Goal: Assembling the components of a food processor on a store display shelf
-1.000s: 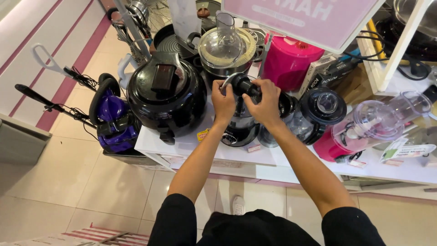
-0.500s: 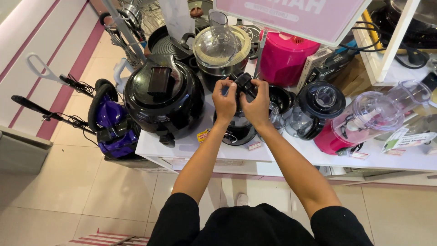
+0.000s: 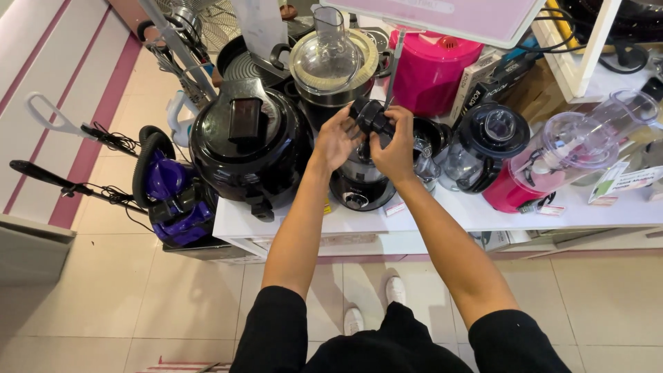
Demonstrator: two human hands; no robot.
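Just above the centre of the frame, both hands meet on a small black cylindrical part (image 3: pixel 369 116); the left hand (image 3: pixel 336 138) cups it from the left with fingers curled round its side, and the right hand (image 3: pixel 395 148) closes on it from the right, thumb and fingers pressed to it; so each hand is shut around that one piece, which is held in the air above a black and silver blender base (image 3: pixel 360 185). That base stands on the white display table (image 3: pixel 442 214), near its front edge; whether the black part touches the base cannot be told, since the palms hide the underside.

To the left of the hands sits a large round black cooker (image 3: pixel 248 148) with a flat handle on its lid (it takes up much of the table's left end); behind the hands, toward the top centre, rises a juicer with a clear lid (image 3: pixel 333 62); to the upper right is a bright pink appliance (image 3: pixel 431 65); right of the hands stands a black blender jug (image 3: pixel 487 141), and beyond it, at the right of the frame, a pink-based food processor with a clear bowl (image 3: pixel 552 155).

At the left of the frame, on the tiled floor (image 3: pixel 138 297), rests a purple vacuum cleaner (image 3: pixel 169 197); white shoes (image 3: pixel 376 307) show at the lower centre.
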